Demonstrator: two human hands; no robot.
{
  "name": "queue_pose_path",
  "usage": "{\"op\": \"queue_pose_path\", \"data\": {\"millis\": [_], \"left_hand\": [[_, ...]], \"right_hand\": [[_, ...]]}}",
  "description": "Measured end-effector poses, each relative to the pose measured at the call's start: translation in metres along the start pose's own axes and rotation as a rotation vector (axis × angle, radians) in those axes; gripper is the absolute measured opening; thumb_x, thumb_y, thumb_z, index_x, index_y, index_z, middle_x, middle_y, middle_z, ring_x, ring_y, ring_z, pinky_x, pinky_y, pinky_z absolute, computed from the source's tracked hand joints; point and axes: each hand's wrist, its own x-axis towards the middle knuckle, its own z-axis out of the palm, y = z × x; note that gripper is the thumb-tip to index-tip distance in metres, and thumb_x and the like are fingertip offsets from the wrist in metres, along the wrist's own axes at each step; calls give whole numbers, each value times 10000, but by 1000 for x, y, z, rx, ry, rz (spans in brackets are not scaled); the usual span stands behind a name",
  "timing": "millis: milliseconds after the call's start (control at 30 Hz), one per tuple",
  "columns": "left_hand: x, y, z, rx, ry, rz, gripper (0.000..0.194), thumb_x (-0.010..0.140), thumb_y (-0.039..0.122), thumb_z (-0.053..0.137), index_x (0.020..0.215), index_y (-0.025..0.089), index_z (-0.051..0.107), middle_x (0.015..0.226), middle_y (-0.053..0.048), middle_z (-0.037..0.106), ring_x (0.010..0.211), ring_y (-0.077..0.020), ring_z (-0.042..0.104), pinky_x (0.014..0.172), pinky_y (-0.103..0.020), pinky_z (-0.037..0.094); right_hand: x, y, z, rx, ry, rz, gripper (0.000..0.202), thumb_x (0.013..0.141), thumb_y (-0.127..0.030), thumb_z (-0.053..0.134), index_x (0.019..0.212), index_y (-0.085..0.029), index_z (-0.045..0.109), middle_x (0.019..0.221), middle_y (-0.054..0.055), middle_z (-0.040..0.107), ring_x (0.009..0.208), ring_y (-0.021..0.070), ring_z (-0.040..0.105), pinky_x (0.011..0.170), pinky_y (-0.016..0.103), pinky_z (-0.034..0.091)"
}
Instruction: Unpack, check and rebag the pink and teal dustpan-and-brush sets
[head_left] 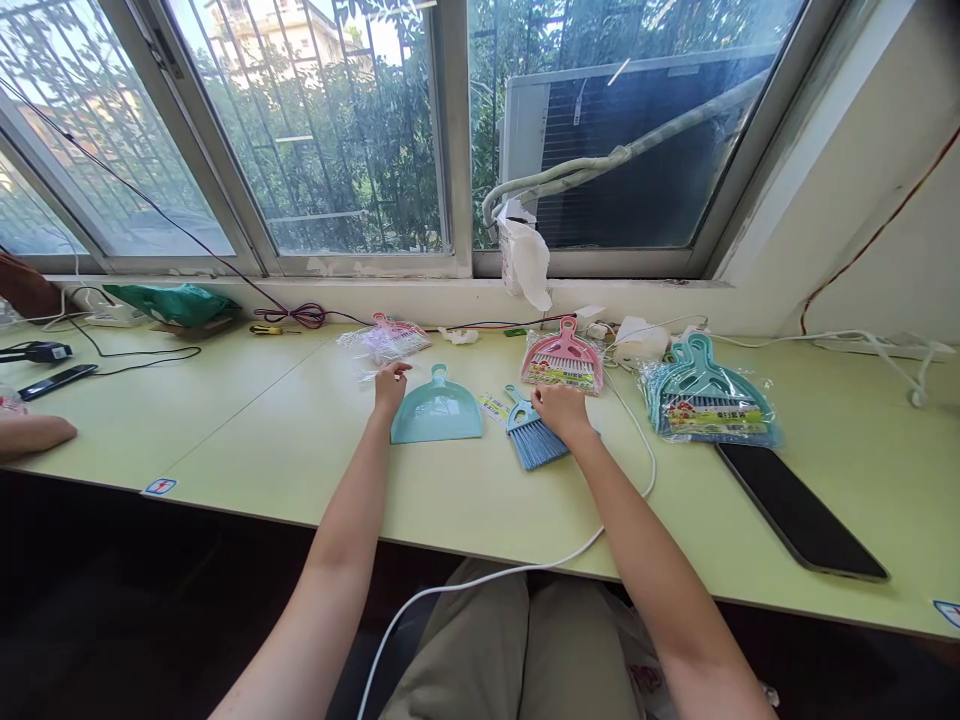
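My left hand (pixel 391 389) is at the upper left edge of a light blue dustpan (pixel 437 415) lying on the table, its fingers curled in. Crumpled clear plastic wrapping lies just beyond that hand; whether the fingers grip anything is unclear. My right hand (pixel 561 410) is closed in a fist over the right part of a small blue hand brush (pixel 534 440). The fist hides part of the brush head, and what it holds, if anything, does not show. A yellow printed label (pixel 494 406) lies between dustpan and brush.
Behind are a wrapped pink dustpan set (pixel 566 352) and a pink one in loose plastic (pixel 394 340). Wrapped teal sets (pixel 705 395) and a large phone (pixel 799 510) are at right. A white cable (pixel 651 470) crosses the table edge. Another person's arm (pixel 34 437) rests at left.
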Motion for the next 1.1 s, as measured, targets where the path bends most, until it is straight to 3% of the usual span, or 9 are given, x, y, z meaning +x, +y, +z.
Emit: {"op": "queue_pose_path", "data": {"millis": [467, 767, 1100], "left_hand": [[5, -14, 8, -30, 41, 50, 349, 679, 27, 471, 852, 187, 728, 994, -81, 660, 873, -205, 638, 807, -357, 552], [3, -10, 9, -52, 34, 114, 274, 659, 66, 538, 818, 197, 720, 929, -54, 639, 865, -192, 634, 746, -316, 579], [2, -5, 9, -23, 31, 143, 242, 685, 58, 542, 797, 195, 707, 928, -44, 663, 827, -178, 649, 791, -340, 573]], "right_hand": [[1, 1, 1, -9, 3, 13, 364, 987, -317, 393, 1000, -173, 727, 974, 134, 740, 918, 251, 696, 751, 310, 460], [1, -3, 5, -2, -46, -86, 374, 888, -512, 564, 940, -184, 737, 1016, 122, 736, 998, 246, 656, 760, 294, 444], [-4, -20, -4, -19, -136, 48, 349, 836, -397, 608, 1019, -136, 750, 1051, 183, 721, 1064, 282, 633, 829, 349, 405]]}}
